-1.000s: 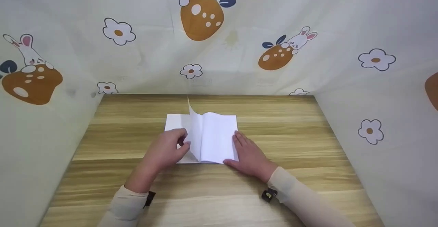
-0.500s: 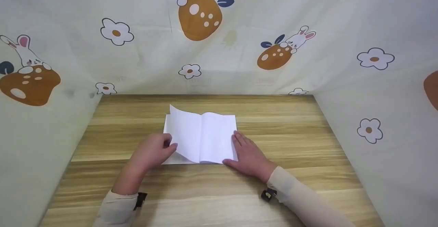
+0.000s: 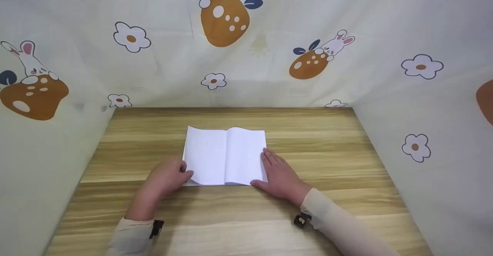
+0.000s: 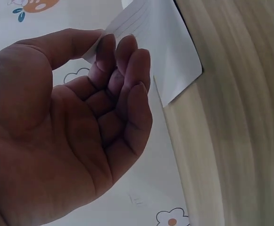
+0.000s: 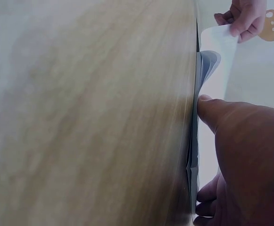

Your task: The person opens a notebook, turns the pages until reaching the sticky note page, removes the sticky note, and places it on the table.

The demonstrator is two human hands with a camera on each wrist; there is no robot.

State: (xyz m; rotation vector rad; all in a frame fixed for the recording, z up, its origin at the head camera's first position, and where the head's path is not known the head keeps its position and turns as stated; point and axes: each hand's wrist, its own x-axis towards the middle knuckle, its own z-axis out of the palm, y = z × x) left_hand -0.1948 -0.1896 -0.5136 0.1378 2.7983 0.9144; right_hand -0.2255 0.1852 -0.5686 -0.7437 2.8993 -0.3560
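Note:
An open notebook [image 3: 246,155] with white pages lies on the table. My left hand [image 3: 168,176] pinches the lower left edge of its left page [image 3: 206,155] between thumb and curled forefinger. That page's lower corner curls slightly up, and the cover shows beneath it. In the left wrist view, faint ruled lines mark the pinched paper [image 4: 129,21]. My right hand [image 3: 280,177] rests on the notebook's right edge, fingers extended along the side and thumb at the bottom corner. The right wrist view shows that thumb [image 5: 210,110] pressing on the page, with several sheets bowed beyond it.
The wood-grain table [image 3: 246,217] surrounds the notebook. A pale cloth [image 3: 165,67] printed with rabbits and flowers stands along the back and both sides of the table. A black wrist camera [image 3: 302,220] sits by the right sleeve.
My left hand has carried the page from upright over to the left and down, until it lies nearly flat. My right hand has stayed on the right edge.

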